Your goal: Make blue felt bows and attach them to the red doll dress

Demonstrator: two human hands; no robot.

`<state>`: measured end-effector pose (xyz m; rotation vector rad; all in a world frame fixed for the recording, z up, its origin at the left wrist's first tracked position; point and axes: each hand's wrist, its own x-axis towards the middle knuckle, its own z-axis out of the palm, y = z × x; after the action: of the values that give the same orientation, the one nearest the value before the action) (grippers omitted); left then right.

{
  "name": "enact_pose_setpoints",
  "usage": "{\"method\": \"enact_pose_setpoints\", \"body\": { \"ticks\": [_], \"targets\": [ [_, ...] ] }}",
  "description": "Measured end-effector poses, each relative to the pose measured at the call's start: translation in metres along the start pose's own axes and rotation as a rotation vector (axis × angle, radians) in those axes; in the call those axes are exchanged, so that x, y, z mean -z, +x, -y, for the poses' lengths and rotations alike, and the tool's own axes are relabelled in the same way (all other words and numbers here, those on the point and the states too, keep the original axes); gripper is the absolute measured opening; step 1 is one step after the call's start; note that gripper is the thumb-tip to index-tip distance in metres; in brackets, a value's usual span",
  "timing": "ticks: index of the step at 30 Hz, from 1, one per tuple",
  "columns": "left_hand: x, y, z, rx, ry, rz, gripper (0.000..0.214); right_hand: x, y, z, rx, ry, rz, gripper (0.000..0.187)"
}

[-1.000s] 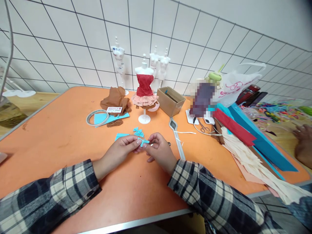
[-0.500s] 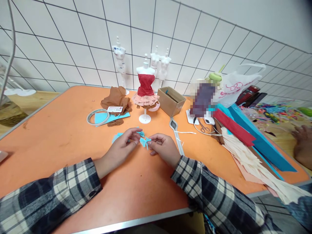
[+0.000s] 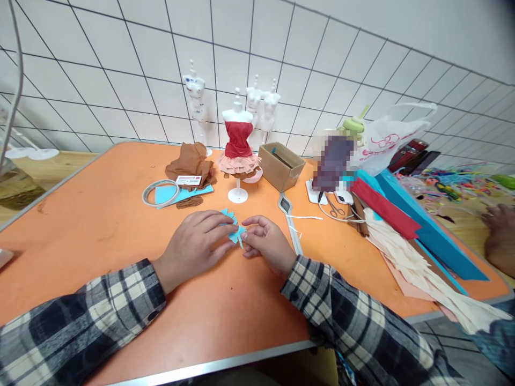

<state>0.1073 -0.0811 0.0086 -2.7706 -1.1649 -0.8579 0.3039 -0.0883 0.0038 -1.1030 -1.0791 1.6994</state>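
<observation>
Right hand: thumb and fingertips pinched together on the right end of a blue crinkled piece; other fingers curled. Left hand: palm down, fingers partly extended, the tips at the left side of the same piece; whether these grip it or merely lie over it is not possible to say, as the back of the hand hides the underside. Piece sits between the two hands, above the near-middle part of the orange table; a second blue bit shows just beyond the left fingers, partly hidden.

Far of the hands: small mannequin upright on a round white base; red bodice, pink ruffled skirt with brown edge beneath; three white forms behind it, near the tiled wall.

Left of mannequin: crumpled brown material, a labelled packet against it; tape ring lying partly over a light-blue sheet.

Right of mannequin: cardboard box; farther right, scissors, a red strip, cream strips, a plastic bag; another person's hand at the far right edge.
</observation>
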Motion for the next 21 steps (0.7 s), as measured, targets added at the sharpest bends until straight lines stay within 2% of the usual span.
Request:
{"method": "enact_pose_setpoints", "body": {
  "ticks": [3,6,9,12,14,17,21],
  "targets": [
    [-0.0020,0.0001,-0.0006,0.027,-0.098,0.001,0.022,0.0003,0.0003,-0.0001,0.008,-0.005,0.028,0.044],
    [-0.0058,0.0006,-0.0017,0.197,-0.282,-0.024,0.021,0.0025,0.0010,-0.0013,0.065,-0.045,0.021,0.038],
    [-0.0083,0.0016,-0.0024,0.349,-0.452,0.011,0.023,0.0046,-0.0002,-0.0021,0.263,-0.259,-0.039,0.026],
    [-0.0078,0.0025,-0.0026,0.372,-0.573,0.074,0.023,0.0056,-0.0026,-0.0016,0.526,-0.554,-0.046,0.022],
    [-0.0067,0.0030,-0.0030,0.361,-0.625,0.100,0.023,0.0062,-0.0032,-0.0016,0.616,-0.677,-0.051,0.017],
    [-0.0060,0.0033,-0.0042,0.358,-0.664,0.111,0.023,0.0071,-0.0014,-0.0034,0.598,-0.724,-0.086,0.007],
    [-0.0068,0.0030,-0.0055,0.396,-0.735,0.111,0.025,0.0070,0.0035,-0.0084,0.360,-0.562,-0.077,0.012]
  ]
}}
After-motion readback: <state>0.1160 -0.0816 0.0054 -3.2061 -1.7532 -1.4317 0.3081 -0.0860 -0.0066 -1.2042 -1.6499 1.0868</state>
